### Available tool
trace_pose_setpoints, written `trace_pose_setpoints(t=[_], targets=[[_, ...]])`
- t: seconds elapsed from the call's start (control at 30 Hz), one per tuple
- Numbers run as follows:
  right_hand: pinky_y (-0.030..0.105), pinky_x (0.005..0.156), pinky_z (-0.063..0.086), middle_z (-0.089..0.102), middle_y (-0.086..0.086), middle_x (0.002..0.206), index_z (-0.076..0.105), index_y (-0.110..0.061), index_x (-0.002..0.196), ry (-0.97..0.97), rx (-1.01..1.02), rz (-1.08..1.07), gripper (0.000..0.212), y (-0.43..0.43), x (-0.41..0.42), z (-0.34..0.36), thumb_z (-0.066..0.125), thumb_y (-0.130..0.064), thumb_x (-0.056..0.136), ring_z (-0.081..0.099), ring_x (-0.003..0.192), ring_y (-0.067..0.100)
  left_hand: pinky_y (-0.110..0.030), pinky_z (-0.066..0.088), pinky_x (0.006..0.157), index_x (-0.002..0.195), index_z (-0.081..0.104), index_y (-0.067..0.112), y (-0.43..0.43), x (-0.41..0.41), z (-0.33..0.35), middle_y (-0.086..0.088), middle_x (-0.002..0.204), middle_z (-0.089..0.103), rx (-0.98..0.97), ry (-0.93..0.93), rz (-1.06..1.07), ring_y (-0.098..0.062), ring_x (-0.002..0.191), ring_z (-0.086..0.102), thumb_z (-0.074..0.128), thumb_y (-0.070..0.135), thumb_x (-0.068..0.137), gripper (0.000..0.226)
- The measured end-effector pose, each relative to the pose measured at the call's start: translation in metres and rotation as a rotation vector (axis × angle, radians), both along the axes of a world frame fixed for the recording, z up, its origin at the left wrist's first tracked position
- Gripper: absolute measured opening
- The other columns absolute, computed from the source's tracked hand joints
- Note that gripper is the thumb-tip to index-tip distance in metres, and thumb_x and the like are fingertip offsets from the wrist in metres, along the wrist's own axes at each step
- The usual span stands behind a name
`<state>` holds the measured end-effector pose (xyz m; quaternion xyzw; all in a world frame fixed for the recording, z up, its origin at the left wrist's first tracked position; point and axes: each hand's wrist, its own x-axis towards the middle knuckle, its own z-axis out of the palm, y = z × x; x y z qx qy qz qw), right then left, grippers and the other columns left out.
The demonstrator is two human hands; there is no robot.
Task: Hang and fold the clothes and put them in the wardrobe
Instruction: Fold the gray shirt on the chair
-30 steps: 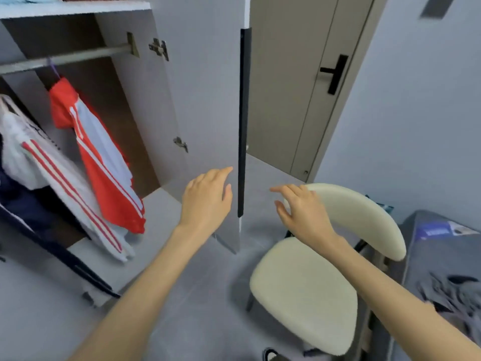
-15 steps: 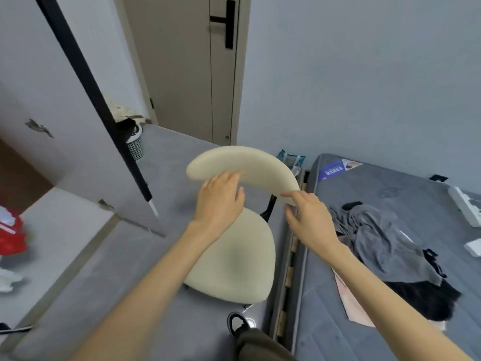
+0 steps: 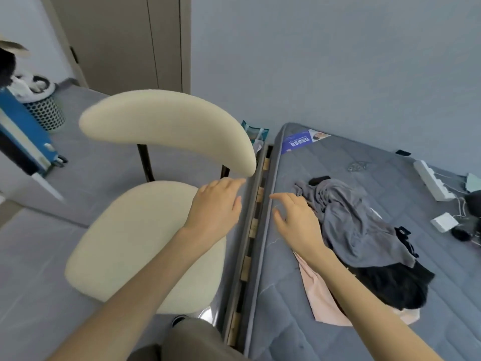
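Observation:
A crumpled grey garment (image 3: 359, 220) lies on the grey mattress (image 3: 364, 157), with a black garment (image 3: 390, 285) and a pink one (image 3: 320, 295) under and beside it. My right hand (image 3: 296, 222) hovers over the mattress's left edge, just left of the grey garment, fingers spread and holding nothing. My left hand (image 3: 216, 207) hangs above the right side of the cream chair (image 3: 125, 246), fingers relaxed and empty. The wardrobe is out of view.
The chair stands tight against the bed frame (image 3: 250, 230). A white power strip (image 3: 433, 182) and a small white charger (image 3: 443, 222) with cables lie at the mattress's right. A mesh bin (image 3: 43, 105) stands by the door (image 3: 117, 40) at far left.
My view has swung right from the open wardrobe to the chair and bed. Both hands moved right with it, the right hand now over the mattress near the grey garment.

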<state>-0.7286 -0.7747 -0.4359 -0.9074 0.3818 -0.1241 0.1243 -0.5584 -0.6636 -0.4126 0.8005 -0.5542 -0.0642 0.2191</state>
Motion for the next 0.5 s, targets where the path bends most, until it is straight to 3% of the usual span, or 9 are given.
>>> trace_pose_setpoints(t=[0.2, 0.37, 0.5], targets=[[0.039, 0.080, 0.048, 0.058, 0.003, 0.126, 0.058, -0.015, 0.125, -0.043, -0.046, -0.018, 0.031, -0.034, -0.062, -0.103, 0.054, -0.014, 0.094, 0.052, 0.110, 0.026, -0.037, 0.038, 0.099, 0.144, 0.040, 0.023, -0.019, -0.055, -0.093, 0.000, 0.137, 0.052, -0.058, 0.009, -0.033, -0.022, 0.122, 0.049, 0.042, 0.024, 0.100, 0.044], [0.038, 0.089, 0.046, 0.056, 0.003, 0.130, 0.059, -0.014, 0.123, -0.079, -0.079, -0.050, 0.032, -0.056, -0.134, -0.135, 0.055, -0.015, 0.092, 0.050, 0.117, 0.027, -0.039, 0.041, 0.098, 0.144, 0.040, 0.023, -0.030, -0.122, -0.114, -0.001, 0.140, 0.050, -0.072, 0.014, -0.028, -0.024, 0.123, 0.049, 0.043, 0.023, 0.100, 0.043], [0.043, 0.089, 0.046, 0.048, 0.006, 0.136, 0.053, -0.011, 0.129, 0.015, -0.054, -0.121, 0.038, -0.083, -0.191, -0.156, 0.054, -0.016, 0.092, 0.045, 0.119, 0.032, -0.036, 0.040, 0.099, 0.145, 0.039, 0.022, -0.049, -0.169, -0.122, -0.002, 0.143, 0.048, -0.029, 0.032, -0.021, -0.023, 0.125, 0.047, 0.043, 0.024, 0.100, 0.044]])
